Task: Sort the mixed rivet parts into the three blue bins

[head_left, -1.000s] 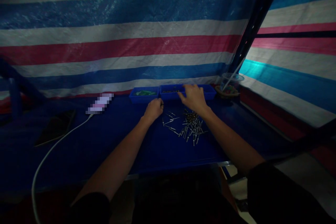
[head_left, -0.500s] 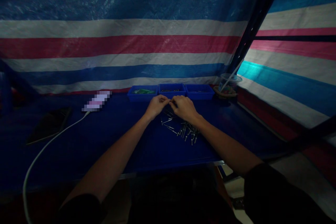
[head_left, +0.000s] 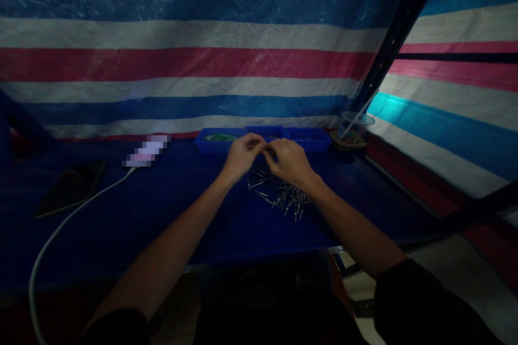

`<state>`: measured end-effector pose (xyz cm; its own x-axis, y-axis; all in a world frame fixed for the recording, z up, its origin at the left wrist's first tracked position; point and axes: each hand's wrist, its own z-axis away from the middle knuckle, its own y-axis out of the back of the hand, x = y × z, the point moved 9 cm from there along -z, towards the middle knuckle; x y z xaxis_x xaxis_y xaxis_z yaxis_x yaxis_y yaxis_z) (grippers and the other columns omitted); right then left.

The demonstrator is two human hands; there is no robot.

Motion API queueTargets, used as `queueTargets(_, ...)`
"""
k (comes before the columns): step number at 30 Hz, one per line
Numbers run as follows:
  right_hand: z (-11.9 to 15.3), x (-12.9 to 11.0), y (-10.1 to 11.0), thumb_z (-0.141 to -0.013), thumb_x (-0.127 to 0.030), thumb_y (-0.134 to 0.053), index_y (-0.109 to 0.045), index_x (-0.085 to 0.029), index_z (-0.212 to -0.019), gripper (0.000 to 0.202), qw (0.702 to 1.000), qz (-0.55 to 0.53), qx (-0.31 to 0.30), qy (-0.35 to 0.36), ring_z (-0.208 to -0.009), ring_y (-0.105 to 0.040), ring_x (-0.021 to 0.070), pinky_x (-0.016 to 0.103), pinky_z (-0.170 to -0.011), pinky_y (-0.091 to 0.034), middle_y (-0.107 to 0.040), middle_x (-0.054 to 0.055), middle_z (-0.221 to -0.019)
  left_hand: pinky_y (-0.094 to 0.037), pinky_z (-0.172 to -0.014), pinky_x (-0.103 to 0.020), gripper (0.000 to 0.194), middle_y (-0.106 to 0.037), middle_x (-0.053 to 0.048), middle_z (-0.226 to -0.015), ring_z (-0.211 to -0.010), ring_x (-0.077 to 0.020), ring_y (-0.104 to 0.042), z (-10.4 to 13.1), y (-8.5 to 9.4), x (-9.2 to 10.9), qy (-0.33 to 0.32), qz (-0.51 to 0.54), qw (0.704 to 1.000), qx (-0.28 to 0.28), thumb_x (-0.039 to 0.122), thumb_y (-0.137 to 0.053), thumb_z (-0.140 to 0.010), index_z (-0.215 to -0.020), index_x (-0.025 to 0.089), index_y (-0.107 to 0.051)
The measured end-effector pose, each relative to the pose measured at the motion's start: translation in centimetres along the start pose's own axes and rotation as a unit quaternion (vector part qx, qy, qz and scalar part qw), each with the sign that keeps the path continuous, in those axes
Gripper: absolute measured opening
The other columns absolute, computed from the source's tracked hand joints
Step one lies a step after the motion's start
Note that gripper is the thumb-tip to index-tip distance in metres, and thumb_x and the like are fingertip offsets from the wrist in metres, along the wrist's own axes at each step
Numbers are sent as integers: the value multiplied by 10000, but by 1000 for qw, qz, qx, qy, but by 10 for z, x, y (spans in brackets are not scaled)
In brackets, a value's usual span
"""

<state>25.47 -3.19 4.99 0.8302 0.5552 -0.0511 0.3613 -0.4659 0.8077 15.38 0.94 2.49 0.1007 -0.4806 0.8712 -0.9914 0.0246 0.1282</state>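
My left hand (head_left: 243, 154) and my right hand (head_left: 288, 157) meet fingertip to fingertip above the blue tabletop (head_left: 210, 210). Both are pinched closed; whatever sits between the fingers is too small and dark to make out. Under and in front of my right hand lies a loose pile of thin metal pins with thicker ends (head_left: 288, 199), several of them spread out to the left. Just behind the hands stand three blue trays in a row: the left tray (head_left: 202, 145) holds something green, the middle tray (head_left: 265, 130) small metal bits, the right tray (head_left: 319, 144) a few thin pieces.
A lit, blurred-out phone (head_left: 148, 151) lies at left with a white cable (head_left: 73, 215) running toward me. Beside it is a dark flat device (head_left: 73, 186). A clear plastic cup with a straw (head_left: 356, 124) stands at back right. Striped sheeting (head_left: 186, 64) hangs behind the table.
Both hands have risen slightly, still together, now covering more of the middle tray. The view has shifted a little. The metal pins lie as before.
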Motion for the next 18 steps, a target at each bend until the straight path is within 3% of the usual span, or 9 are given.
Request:
queueTargets(6,1,5,-19,-877,-240,-439,-641,-164,-829,221,998,-27,-38,-45,-762,-604,196,307,-658,-378,-687,83,-814,-484,-746,-280,109,-655,-17,-765,-758,-158,-619,2,3,-10,-7,-40,999,7,251,-617,-745,-768,144,-626)
queueTargets(11,2,10,-29,-863,-234,-462,-668,-192,-788,223,993,-97,-62,-37,-753,-628,177,279,-646,-375,-706,46,-794,-475,-737,-268,143,-653,-16,-766,-762,-163,-614,4,3,-15,-19,-77,997,2,283,-588,-767,-763,146,-627)
queueTargets(15,4,13,-27,-849,-258,-475,-675,-198,-752,230,991,-99,-45,-76,-656,-605,161,274,-595,-355,-693,28,-713,-478,-733,-263,162,-653,-17,-780,-770,-162,-611,5,1,-15,-20,-82,996,4,306,-586,-780,-776,147,-617)
queueTargets(18,4,11,-20,-852,-278,-467,-675,-205,-745,244,991,-86,-4,-98,-647,-600,160,281,-598,-369,-692,28,-718,-481,-726,-258,160,-647,-24,-784,-759,-153,-610,8,3,-8,-24,-47,998,39,306,-594,-789,-797,147,-607)
